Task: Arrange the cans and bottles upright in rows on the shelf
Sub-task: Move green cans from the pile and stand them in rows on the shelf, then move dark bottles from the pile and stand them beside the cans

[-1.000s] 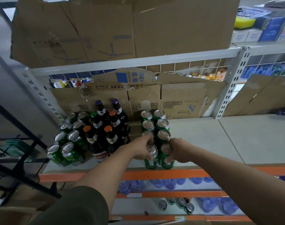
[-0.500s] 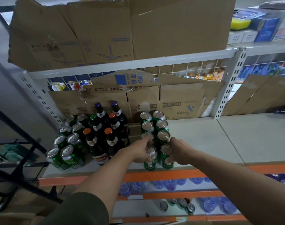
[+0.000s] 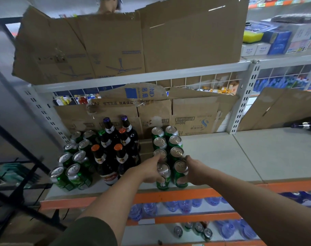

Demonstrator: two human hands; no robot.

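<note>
hands [image 3: 147,172] [image 3: 195,173] around two front cans [image 3: 163,169] [image 3: 180,167]

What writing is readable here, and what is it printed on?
"300ml": brown carton behind the green cans.
"吊扇": blue print, cardboard flap above the bottles.
Bottle labels, can labels, upper-shelf boxes: too blurred to read.

Little has shifted. The left hand [image 3: 148,172] now sits slightly lower on the front-left green can [image 3: 162,185], so more of that can's silver lid shows beside its fingers. The right hand [image 3: 195,172] has likewise slid outward on the front-right green can [image 3: 179,175], baring most of its lid. The view has tipped upward: far above both hands, a person [image 3: 107,4] now shows behind the cardboard [image 3: 115,41].
</note>
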